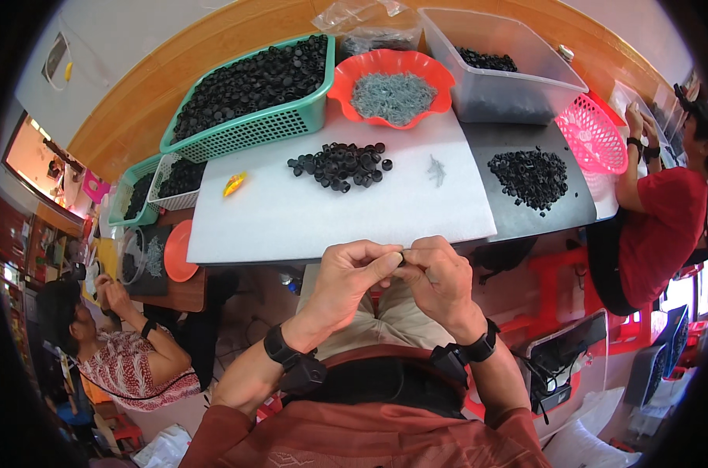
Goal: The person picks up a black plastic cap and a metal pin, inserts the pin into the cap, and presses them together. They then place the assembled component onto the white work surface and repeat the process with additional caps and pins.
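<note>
Just off the table's near edge, my left hand (345,282) and my right hand (440,287) meet with fingertips pinched together. Between them sits a small black round part (401,259), mostly covered by the fingers; it resembles the black caps on the table. Ahead of my hands, a loose pile of black caps (342,167) lies on the white foam sheet (292,226). To its right is a little heap of clear, thin pieces (436,170). A pile of smaller black pieces (528,179) rests on the dark mat (479,144) further right.
At the back stand a green basket (245,129) of black caps, a red scalloped bowl (393,58) of clear pieces and a clear plastic bin (510,93). A yellow wrapped packet (234,184) lies left. Other people work at left (136,351) and right (670,226), near a pink basket (592,136).
</note>
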Demonstrator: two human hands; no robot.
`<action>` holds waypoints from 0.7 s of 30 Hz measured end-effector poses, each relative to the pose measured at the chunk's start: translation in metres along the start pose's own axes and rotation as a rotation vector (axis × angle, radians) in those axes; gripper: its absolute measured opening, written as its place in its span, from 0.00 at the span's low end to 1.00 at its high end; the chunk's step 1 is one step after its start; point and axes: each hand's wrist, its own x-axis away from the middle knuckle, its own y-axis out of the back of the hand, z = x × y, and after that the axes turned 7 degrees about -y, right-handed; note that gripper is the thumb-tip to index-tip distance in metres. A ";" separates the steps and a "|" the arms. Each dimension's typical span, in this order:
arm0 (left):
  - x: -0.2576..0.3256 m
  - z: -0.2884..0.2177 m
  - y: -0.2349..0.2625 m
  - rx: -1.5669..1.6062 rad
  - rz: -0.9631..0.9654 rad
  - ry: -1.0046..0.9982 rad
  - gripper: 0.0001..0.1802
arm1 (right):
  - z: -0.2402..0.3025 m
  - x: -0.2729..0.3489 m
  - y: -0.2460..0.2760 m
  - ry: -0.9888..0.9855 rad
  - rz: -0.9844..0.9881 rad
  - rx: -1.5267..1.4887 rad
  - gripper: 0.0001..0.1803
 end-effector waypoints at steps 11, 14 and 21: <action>0.007 -0.014 0.010 -0.001 0.047 0.007 0.10 | 0.022 -0.010 0.008 -0.184 0.314 0.042 0.12; 0.009 -0.013 0.017 -0.039 0.071 0.035 0.10 | 0.022 -0.010 0.005 -0.157 0.333 0.069 0.11; 0.008 -0.015 0.018 -0.050 0.066 0.015 0.11 | 0.025 -0.012 -0.001 -0.080 0.280 0.079 0.16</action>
